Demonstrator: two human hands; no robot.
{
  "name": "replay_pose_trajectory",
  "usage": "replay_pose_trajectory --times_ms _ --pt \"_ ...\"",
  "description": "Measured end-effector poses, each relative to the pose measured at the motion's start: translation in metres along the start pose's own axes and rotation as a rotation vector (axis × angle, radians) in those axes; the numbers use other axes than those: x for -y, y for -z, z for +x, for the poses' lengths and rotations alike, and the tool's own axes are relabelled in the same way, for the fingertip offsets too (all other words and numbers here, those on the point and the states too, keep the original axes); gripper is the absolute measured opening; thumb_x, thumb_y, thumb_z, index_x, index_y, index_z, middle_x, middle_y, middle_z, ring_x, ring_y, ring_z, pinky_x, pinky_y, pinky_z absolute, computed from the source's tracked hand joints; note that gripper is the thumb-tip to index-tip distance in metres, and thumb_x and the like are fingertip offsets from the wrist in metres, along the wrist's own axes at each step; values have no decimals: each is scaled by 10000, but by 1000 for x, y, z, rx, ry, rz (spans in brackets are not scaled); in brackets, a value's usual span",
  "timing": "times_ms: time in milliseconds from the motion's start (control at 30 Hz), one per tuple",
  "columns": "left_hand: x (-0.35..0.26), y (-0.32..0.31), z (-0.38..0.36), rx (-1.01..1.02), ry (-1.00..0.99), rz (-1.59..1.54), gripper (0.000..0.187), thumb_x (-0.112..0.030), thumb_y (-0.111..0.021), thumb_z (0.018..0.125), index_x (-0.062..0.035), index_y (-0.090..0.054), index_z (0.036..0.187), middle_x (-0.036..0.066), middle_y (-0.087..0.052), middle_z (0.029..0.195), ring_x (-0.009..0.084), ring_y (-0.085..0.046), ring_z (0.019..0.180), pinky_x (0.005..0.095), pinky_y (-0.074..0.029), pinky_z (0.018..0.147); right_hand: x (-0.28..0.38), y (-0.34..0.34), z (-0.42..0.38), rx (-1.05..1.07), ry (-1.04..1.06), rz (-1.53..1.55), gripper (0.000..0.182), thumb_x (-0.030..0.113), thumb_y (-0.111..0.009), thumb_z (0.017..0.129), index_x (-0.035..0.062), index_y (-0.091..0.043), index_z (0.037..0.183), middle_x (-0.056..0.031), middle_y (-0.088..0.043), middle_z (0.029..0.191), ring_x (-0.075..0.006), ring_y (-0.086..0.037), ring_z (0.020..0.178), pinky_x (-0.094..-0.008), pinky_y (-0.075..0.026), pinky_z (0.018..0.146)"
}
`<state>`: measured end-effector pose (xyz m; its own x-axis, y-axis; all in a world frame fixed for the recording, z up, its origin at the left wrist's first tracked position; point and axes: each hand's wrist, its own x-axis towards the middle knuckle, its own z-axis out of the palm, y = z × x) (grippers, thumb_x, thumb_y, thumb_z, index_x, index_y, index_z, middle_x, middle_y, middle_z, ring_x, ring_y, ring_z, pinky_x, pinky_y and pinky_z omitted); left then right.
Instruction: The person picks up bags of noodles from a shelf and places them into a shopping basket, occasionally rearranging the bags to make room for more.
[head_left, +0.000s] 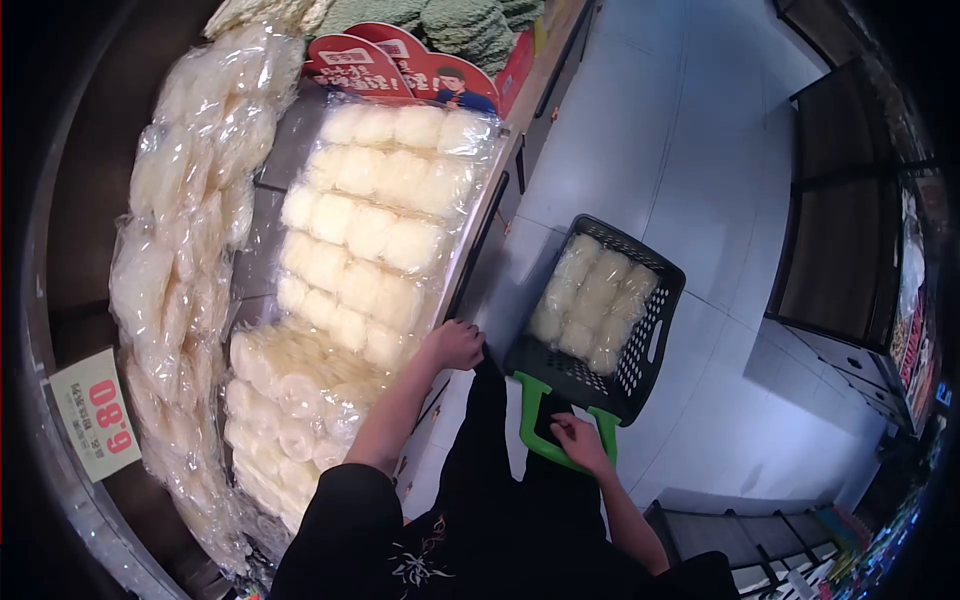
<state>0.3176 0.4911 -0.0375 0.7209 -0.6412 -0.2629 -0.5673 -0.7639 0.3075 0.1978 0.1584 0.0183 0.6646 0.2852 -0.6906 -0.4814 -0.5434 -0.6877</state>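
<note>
We tend one black basket (pixel 657 345), right, containing a clear-wrapped pale pack (pixel 592 300): right hand (pixel 580 442), fingers loosely bent at the green handle (pixel 531 425), grip unclear; left hand (pixel 457 346), fingers curled beside the bench (pixel 484 215), contents unclear.

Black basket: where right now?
Head view, right of centre: the basket sits just beyond the right hand, green handle toward the person, right of the bagged bundles.
</note>
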Motion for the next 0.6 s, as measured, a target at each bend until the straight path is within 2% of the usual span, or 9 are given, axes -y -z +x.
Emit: replay_pose_trajectory --times_ms 33,67,100,200,267,333,367,467,600 --pt "2 -8 -3 -80 -19 -3 243 -275 -603 730 -34 -631 754 119 -644 731 300 -651 730 407 -518 646 5 -3 -6 18 24 -19 267 225 -641 883 33 -649 1069 -137 -697 895 -191 -680 817 -335 -519 730" --pt "3 -10 -5 -93 17 9 243 -275 -603 730 -34 -631 754 119 -643 731 300 -651 730 407 -518 646 9 -6 -10 -113 17 -126 259 253 -627 889 37 -660 1029 -138 -686 819 -221 -674 745 -346 -510 678" --pt "4 -10 -2 -45 3 2 242 -273 -600 720 -35 -637 751 123 -648 723 298 -654 735 414 -517 637 15 -9 -12 -250 20 -230 264 281 -613 895 41 -671 990 -139 -675 743 -250 -667 672 -358 -502 627" --pt "5 -1 -1 -23 15 -6 243 -268 -593 704 -34 -648 743 134 -659 721 297 -660 754 427 -517 630 23 -17 -26 -335 35 -315 286 319 -588 901 49 -685 910 -135 -639 643 -300 -638 602 -393 -479 575" --pt "-5 8 1 -44 29 -17 245 -265 -589 697 -33 -653 739 141 -665 727 297 -664 767 433 -517 631 24 -22 -28 -337 37 -415 259 292 -598 880 50 -688 880 -137 -631 634 -299 -629 592 -415 -457 557" --pt "-14 20 1 105 197 -101 246 -259 -578 699 -29 -656 740 162 -672 755 327 -663 796 445 -522 673 27 -21 -27 -347 35 -470 236 268 -601 855 50 -691 866 -146 -622 626 -302 -623 585 -423 -450 552" --pt "-18 2 0 -3 282 -233 226 -230 -573 712 -25 -656 758 186 -668 781 354 -655 823 462 -520 723 24 -21 -24 -329 57 -463 237 259 -591 844 44 -689 856 -159 -617 628 -310 -618 582 -425 -451 558" --pt "-40 -30 -11 32 335 -260 199 -192 -577 718 -37 -658 814 201 -664 820 360 -648 848 475 -513 759 33 -22 -31 -320 76 -451 271 278 -571 857 30 -679 856 -177 -619 642 -331 -626 604 -435 -456 572" --pt "-87 -8 -43 1 407 -490 209 -174 -588 728 -54 -656 885 186 -671 855 348 -651 873 469 -512 771 29 -23 -34 -339 120 -463 311 298 -531 882 20 -662 841 -201 -623 677 -375 -633 653 -460 -466 600"
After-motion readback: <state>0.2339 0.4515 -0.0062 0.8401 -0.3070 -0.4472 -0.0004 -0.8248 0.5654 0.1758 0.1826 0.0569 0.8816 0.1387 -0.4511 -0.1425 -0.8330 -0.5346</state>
